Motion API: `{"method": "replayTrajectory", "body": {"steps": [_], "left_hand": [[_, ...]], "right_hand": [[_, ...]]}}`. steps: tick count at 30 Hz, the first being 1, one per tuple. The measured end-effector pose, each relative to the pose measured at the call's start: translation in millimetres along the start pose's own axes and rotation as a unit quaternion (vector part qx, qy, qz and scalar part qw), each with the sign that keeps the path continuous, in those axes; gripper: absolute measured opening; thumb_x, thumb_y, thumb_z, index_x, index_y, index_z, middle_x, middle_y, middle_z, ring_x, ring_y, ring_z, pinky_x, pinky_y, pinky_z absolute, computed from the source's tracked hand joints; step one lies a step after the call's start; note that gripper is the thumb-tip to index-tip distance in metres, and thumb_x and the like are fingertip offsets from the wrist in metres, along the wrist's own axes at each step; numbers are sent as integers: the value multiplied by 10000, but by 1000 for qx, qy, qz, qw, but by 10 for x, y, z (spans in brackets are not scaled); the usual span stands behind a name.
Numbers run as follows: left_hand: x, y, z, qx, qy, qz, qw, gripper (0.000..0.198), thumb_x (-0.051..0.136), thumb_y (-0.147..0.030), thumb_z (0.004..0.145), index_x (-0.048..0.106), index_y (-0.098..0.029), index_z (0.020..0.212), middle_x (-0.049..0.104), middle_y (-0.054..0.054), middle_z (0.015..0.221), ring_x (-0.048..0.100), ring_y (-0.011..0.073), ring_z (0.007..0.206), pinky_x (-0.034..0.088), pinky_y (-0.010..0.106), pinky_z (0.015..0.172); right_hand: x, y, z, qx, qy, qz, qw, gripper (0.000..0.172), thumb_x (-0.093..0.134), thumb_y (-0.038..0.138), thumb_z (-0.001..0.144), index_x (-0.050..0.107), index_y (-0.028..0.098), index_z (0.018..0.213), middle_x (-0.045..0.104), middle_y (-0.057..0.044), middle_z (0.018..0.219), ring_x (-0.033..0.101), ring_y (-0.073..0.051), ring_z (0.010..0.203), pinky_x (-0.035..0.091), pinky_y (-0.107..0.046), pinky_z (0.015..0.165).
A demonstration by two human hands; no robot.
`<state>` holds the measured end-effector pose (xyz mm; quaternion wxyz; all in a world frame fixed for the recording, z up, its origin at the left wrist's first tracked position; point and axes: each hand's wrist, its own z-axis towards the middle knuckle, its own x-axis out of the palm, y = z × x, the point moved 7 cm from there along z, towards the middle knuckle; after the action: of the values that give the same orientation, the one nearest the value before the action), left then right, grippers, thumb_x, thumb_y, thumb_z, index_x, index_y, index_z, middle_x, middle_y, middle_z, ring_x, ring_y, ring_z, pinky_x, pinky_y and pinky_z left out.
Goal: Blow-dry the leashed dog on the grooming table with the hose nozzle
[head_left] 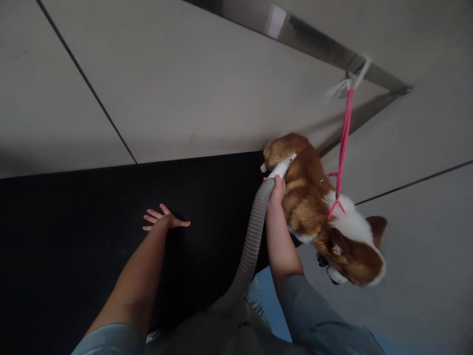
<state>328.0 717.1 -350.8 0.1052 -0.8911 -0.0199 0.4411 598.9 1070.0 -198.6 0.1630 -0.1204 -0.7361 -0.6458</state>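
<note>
A brown and white dog [305, 192] stands at the right end of a black table [207, 197], its head low at the right. My right hand [277, 190] is wrapped round a white nozzle [281, 168] on a grey ribbed hose [254, 231]. The nozzle tip lies at the dog's back. My left hand [162, 218] is over the black table to the left, its fingers spread and nothing in it. A pink strap [345, 143] runs from the dog's harness up to a metal bar.
The metal bar [318, 44] crosses the upper right, with a white tie [360, 74] knotted round it. Pale wall panels [166, 88] with dark seams stand behind the table. The hose runs down towards my body.
</note>
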Motion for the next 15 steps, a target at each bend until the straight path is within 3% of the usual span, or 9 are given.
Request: {"method": "replayTrajectory", "body": {"steps": [3,8,12,15], "left_hand": [[6,2,42,10,-14,-26,1000,1697,958,-637,434,-2,-130,1739,-213,348,1715,-168,565,1584,44,859,1174],[-3,-3,72,16,-26,-41,999,1690,980,-590,419,20,-142,1735,-185,369,1714,-172,581,1569,34,880,1151],[-9,-7,87,17,-15,-49,999,1576,977,-630,507,111,-129,1726,-192,363,1703,-168,638,1519,44,858,1152],[-8,49,101,4,-14,-49,999,1481,955,-631,590,139,-130,1720,-204,336,1708,-174,636,1511,43,810,1176]], "right_hand": [[-217,30,-367,-16,-20,-2,1000,516,697,465,792,551,215,1219,702,50,684,698,-166,597,564,-255,564],[-787,-8,-1085,-33,-21,26,999,771,755,536,768,467,264,1430,776,9,970,743,-163,723,599,-274,632],[-1164,-139,-1527,24,-16,5,1000,773,736,609,794,495,241,1430,774,-35,1043,743,-173,744,596,-277,618],[-1293,-130,-1787,-8,-11,-37,999,793,699,589,833,450,260,1511,767,-52,1090,720,-181,731,579,-290,588]]}}
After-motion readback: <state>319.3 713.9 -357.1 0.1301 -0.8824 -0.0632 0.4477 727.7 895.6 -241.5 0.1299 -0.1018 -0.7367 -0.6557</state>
